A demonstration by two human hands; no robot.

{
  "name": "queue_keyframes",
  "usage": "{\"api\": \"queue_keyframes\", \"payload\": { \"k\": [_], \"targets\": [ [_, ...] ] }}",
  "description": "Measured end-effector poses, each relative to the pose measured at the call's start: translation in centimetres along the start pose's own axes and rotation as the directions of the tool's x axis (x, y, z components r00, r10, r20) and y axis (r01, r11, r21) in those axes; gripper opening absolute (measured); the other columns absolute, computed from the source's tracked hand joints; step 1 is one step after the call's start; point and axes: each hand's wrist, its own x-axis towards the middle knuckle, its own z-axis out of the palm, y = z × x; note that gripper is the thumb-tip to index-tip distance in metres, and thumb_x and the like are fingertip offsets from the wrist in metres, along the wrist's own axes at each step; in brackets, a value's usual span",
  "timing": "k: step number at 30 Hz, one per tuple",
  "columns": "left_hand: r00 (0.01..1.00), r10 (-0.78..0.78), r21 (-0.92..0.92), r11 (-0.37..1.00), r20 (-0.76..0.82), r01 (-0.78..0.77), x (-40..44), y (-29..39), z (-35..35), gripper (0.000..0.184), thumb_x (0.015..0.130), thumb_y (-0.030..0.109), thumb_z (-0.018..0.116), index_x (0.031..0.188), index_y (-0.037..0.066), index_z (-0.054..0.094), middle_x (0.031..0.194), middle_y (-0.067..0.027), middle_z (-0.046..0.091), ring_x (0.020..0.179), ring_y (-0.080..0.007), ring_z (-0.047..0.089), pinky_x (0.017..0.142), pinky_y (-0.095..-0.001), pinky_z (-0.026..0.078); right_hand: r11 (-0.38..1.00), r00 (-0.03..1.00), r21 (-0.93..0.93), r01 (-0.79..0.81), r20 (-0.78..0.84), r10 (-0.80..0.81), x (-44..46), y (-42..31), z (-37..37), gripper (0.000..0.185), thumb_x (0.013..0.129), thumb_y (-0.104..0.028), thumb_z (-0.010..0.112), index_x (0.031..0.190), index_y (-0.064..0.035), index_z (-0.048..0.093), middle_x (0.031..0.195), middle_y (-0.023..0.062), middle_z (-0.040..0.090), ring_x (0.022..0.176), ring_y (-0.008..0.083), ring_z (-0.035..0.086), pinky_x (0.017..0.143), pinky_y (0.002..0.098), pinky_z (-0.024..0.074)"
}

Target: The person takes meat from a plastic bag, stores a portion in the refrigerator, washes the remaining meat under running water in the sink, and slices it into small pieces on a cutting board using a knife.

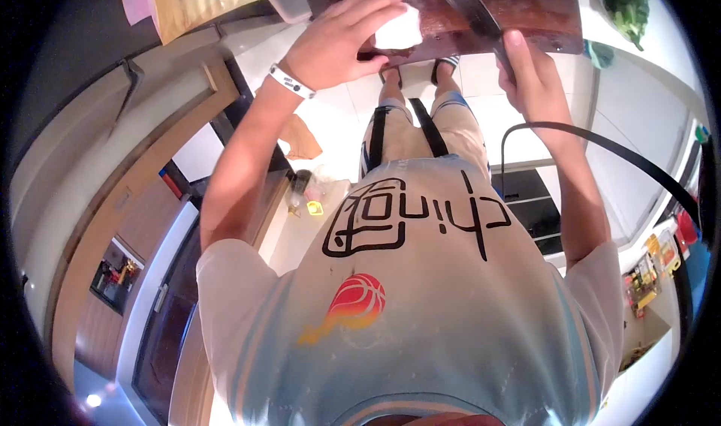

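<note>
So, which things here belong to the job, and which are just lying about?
In the job:
knife, held in the right fingers
board
white piece, at the left fingers

Apparently just lying about:
greens
yellow bag

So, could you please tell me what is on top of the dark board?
On the board is a white piece, partly covered by the left hand. The knife in the right hand hides the surface behind its blade.
</note>
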Motion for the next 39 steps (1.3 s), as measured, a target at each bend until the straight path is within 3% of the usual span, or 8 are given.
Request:
{"api": "queue_keyframes", "payload": {
  "k": [1, 5, 9, 14, 22, 31, 37, 39],
  "targets": [
    [0.999, 0.037, -0.003, 0.999, 0.033, -0.037, 0.2, -0.3, -0.3, 0.060, 0.072, 0.018, 0.077, 0.127, 0.010, 0.054, 0.134, -0.0084, 0.052, 0.117, -0.0293, 0.053, 0.100, -0.0407, 0.044, 0.999, 1.000, 0.031, -0.008, -0.014, 0.008, 0.2, -0.1, 0.1, 0.058, 0.098, -0.059, 0.040, 0.080, -0.0050, 0.052, 0.057, -0.0026, 0.039, 0.047, 0.0067, 0.034, 0.044, 0.0233, 0.0264],
    [0.998, 0.059, -0.021, 0.998, 0.006, -0.059, 1.0, -1.3, -0.4, 0.051, 0.072, 0.019, 0.078, 0.117, 0.009, 0.057, 0.121, -0.0073, 0.057, 0.108, -0.0300, 0.055, 0.093, -0.0393, 0.047, 0.945, 0.986, 0.285, -0.160, 0.003, 0.166, 0.7, -1.3, 0.0, 0.060, 0.095, -0.062, 0.044, 0.078, -0.0047, 0.054, 0.057, -0.0015, 0.043, 0.041, 0.0062, 0.034, 0.039, 0.0222, 0.0269],
    [0.997, -0.036, -0.002, 0.999, -0.073, 0.036, 0.9, -0.2, 0.6, 0.049, 0.072, 0.019, 0.079, 0.115, 0.009, 0.058, 0.120, -0.0079, 0.057, 0.106, -0.0306, 0.055, 0.091, -0.0378, 0.047, 0.934, 0.981, 0.305, -0.184, -0.003, 0.194, 0.5, -2.1, -0.7, 0.055, 0.097, -0.059, 0.041, 0.081, -0.0073, 0.050, 0.052, -0.0033, 0.037, 0.038, 0.0058, 0.030, 0.035, 0.0228, 0.0219],
    [0.988, -0.004, 0.045, 0.999, -0.152, 0.011, 0.1, 0.6, 0.7, 0.040, 0.072, 0.019, 0.079, 0.107, 0.008, 0.063, 0.115, -0.0077, 0.061, 0.102, -0.0294, 0.058, 0.088, -0.0365, 0.049, 0.981, 0.998, 0.181, -0.064, 0.009, 0.063, -1.5, -1.0, -0.3, 0.052, 0.099, -0.055, 0.043, 0.081, -0.0068, 0.051, 0.057, -0.0034, 0.041, 0.046, 0.0039, 0.034, 0.040, 0.0204, 0.0261],
    [0.957, 0.141, 0.197, 0.976, -0.255, -0.091, -0.1, 1.0, 1.9, 0.022, 0.077, 0.017, 0.074, 0.096, 0.006, 0.068, 0.096, -0.0048, 0.065, 0.085, -0.0219, 0.062, 0.074, -0.0311, 0.053, 0.945, 0.985, -0.292, 0.147, 0.127, -0.114, -0.9, 0.7, -0.6, 0.045, 0.100, -0.041, 0.051, 0.085, 0.0016, 0.052, 0.059, 0.0049, 0.037, 0.058, 0.0126, 0.034, 0.053, 0.0302, 0.0346],
    [0.980, 0.122, 0.173, 0.980, -0.157, -0.094, -0.7, 0.6, 1.0, 0.025, 0.078, 0.014, 0.072, 0.101, 0.008, 0.067, 0.096, -0.0031, 0.065, 0.087, -0.0231, 0.061, 0.077, -0.0335, 0.052, 0.933, 0.971, -0.307, 0.188, 0.199, -0.130, -0.9, 0.7, -0.1, 0.045, 0.100, -0.040, 0.051, 0.088, 0.0026, 0.052, 0.062, 0.0173, 0.042, 0.057, 0.0241, 0.036, 0.056, 0.0364, 0.0392],
    [0.974, 0.111, 0.213, 0.975, -0.195, -0.068, -0.5, 0.6, 2.3, 0.024, 0.078, 0.015, 0.072, 0.100, 0.007, 0.067, 0.094, -0.0041, 0.064, 0.086, -0.0243, 0.060, 0.075, -0.0345, 0.051, 0.910, 0.964, -0.342, 0.236, 0.204, -0.173, 0.0, 0.6, -0.4, 0.047, 0.099, -0.042, 0.050, 0.086, 0.0030, 0.050, 0.061, 0.0188, 0.041, 0.056, 0.0260, 0.035, 0.056, 0.0370, 0.0394],
    [0.974, 0.060, 0.204, 0.979, -0.218, -0.014, -0.6, 0.9, 3.1, 0.024, 0.077, 0.014, 0.073, 0.098, 0.006, 0.067, 0.092, -0.0050, 0.064, 0.085, -0.0251, 0.060, 0.073, -0.0351, 0.051, 0.911, 0.966, -0.356, 0.208, 0.221, -0.134, 0.1, 0.3, -0.7, 0.052, 0.098, -0.048, 0.049, 0.089, 0.0033, 0.054, 0.064, 0.0236, 0.049, 0.061, 0.0379, 0.047, 0.060, 0.0414, 0.0423]
  ]
}}
